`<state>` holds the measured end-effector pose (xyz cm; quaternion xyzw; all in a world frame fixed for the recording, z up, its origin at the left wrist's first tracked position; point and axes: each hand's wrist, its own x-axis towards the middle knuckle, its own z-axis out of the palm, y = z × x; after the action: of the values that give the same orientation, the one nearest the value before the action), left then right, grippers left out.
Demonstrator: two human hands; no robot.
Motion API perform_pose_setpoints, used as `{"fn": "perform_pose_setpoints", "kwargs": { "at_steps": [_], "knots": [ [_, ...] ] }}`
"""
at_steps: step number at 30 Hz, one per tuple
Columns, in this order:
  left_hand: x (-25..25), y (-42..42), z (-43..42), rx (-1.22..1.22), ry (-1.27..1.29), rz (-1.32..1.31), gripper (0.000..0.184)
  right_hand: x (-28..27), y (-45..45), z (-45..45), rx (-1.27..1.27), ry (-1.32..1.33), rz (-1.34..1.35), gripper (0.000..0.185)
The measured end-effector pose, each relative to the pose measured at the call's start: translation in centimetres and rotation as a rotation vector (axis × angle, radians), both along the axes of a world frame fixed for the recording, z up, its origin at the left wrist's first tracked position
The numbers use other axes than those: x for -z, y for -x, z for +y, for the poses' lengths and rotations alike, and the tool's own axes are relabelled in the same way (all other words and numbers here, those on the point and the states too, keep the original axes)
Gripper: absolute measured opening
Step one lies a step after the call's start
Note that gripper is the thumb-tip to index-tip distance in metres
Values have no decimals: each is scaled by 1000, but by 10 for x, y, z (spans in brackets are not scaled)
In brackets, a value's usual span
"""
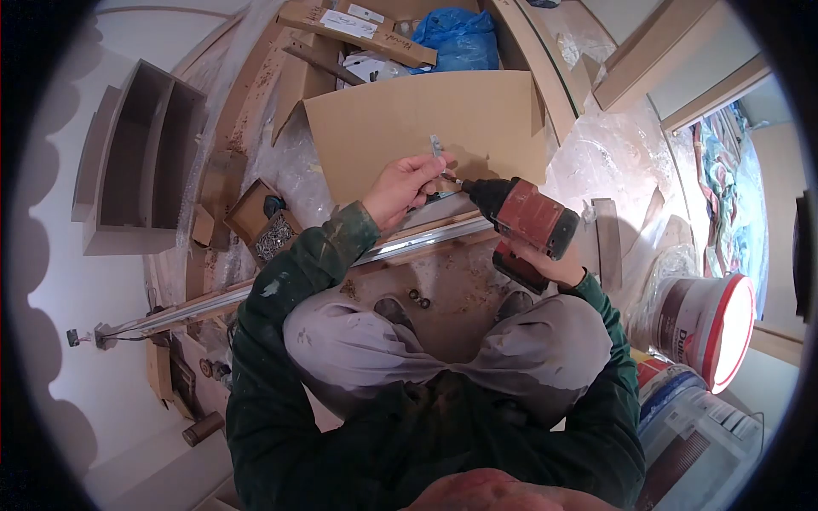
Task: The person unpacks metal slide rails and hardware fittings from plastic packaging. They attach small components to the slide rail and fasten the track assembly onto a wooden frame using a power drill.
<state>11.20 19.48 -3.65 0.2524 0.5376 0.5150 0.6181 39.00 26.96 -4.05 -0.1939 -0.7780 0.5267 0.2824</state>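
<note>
My right hand (550, 262) is wrapped round the handle of a red and black cordless drill (530, 218), its nose pointing left. At the drill's tip, my left hand (404, 189) pinches a small flat metal bracket (436, 146) that sticks up past the fingers. The bit ends close to the left fingertips; whether it touches the bracket I cannot tell. Below both hands a long metal rail (426, 241) runs across, in front of my knees. Behind them stands a large cardboard box (409, 111).
A small box of screws (274, 234) sits to the left, near a grey shelf unit (141, 162). The big box holds a blue plastic bag (457, 38). Paint buckets (688, 328) stand at the right. Plastic sheeting (609, 157) covers part of the floor.
</note>
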Motion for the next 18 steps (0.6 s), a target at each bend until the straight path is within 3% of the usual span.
{"fn": "perform_pose_setpoints", "kwargs": {
  "at_steps": [10,18],
  "knots": [
    [10,1,5,-16,-18,-9,18,4,-3,0,22,81,-54,35],
    [7,-3,2,4,-60,33,23,6,1,0,68,68,-48,39]
  ]
}}
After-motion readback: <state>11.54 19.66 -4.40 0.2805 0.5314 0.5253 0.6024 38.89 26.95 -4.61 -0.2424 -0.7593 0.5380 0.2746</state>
